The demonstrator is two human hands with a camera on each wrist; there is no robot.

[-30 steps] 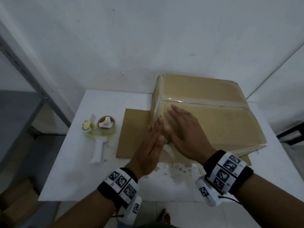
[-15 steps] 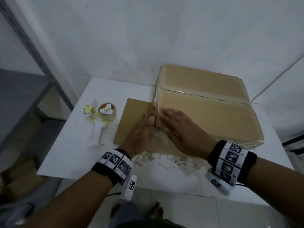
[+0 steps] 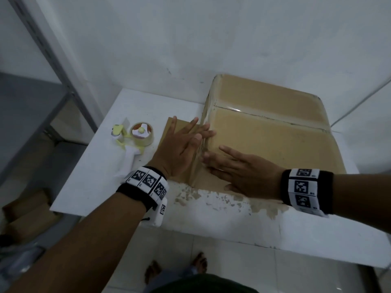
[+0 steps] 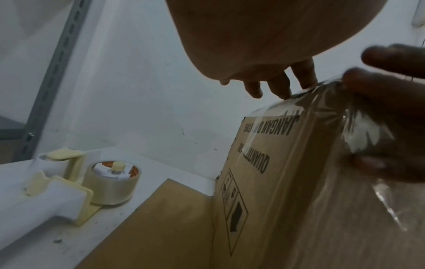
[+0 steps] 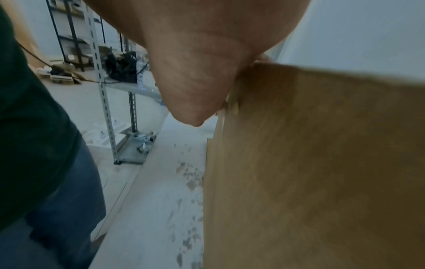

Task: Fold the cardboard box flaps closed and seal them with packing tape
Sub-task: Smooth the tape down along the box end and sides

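The brown cardboard box [image 3: 270, 132] stands on the white table [image 3: 88, 182] with its flaps folded flat and clear tape along the centre seam [image 3: 264, 117]. Clear tape [image 4: 322, 138] also runs over the box's near left corner and down its printed side [image 4: 260, 163]. My left hand [image 3: 186, 140] lies flat with straight, spread fingers against that left edge. My right hand [image 3: 230, 168] lies flat with straight fingers over the near left corner of the top. In the right wrist view only my palm [image 5: 195, 72] and the box wall [image 5: 322, 163] show.
A tape dispenser [image 3: 135, 144] with a white handle and a clear tape roll [image 4: 112, 183] lies on the table left of the box. A flat cardboard sheet [image 3: 171, 132] lies under the box. Metal shelving [image 3: 48, 60] stands at the left, the wall close behind.
My left hand slid forward along the box's left edge and its fingers spread. My right hand stayed flat on the near left corner. The head view shifted closer.
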